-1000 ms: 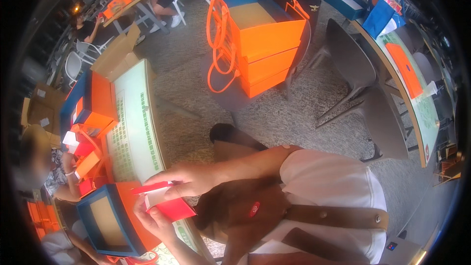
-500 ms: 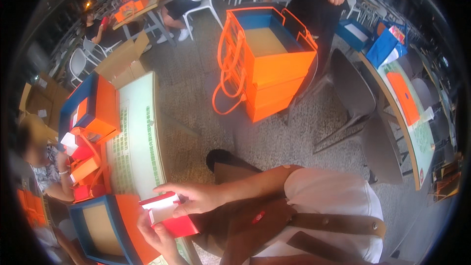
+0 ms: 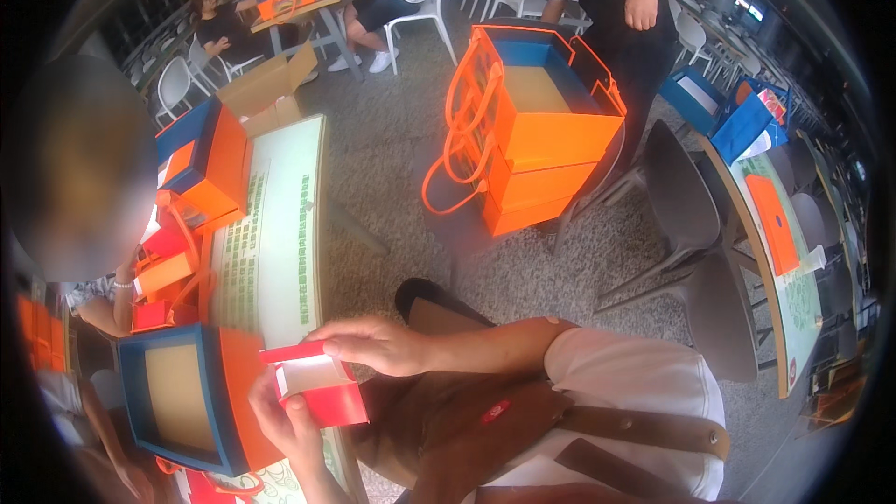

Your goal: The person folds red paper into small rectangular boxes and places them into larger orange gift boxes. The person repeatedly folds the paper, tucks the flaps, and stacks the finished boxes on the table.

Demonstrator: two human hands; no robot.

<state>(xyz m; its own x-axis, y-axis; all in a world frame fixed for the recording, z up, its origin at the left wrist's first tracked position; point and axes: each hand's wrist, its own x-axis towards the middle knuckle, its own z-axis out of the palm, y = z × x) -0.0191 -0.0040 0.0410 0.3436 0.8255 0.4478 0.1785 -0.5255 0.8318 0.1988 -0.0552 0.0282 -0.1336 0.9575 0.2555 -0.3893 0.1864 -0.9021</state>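
Observation:
A small red cardboard box [image 3: 342, 403] with a white inside is between my two hands, above the table's near edge. My left hand [image 3: 287, 425] grips its left and lower side, thumb against the front. My right hand [image 3: 378, 345] closes on its upper edge, the thumb lying on the red rim beside the white inner panel. Whether anything lies inside the box, I cannot tell. Just left of my left hand is an orange box [image 3: 245, 392] with a blue-rimmed tray and tan bottom, tipped toward the left.
The pale table [image 3: 280, 224] with green lettering holds another orange-and-blue box [image 3: 219, 163] and several red and orange pieces [image 3: 168, 271]. Stacked orange boxes with handles [image 3: 551, 140] stand ahead. Dark chairs [image 3: 677, 187] and a second table [image 3: 761, 215] are on the right. People sit and stand nearby.
My right hand has moved onto the box's upper rim, its thumb now across it. The box has turned slightly. The whole view has shifted, with surroundings sliding right.

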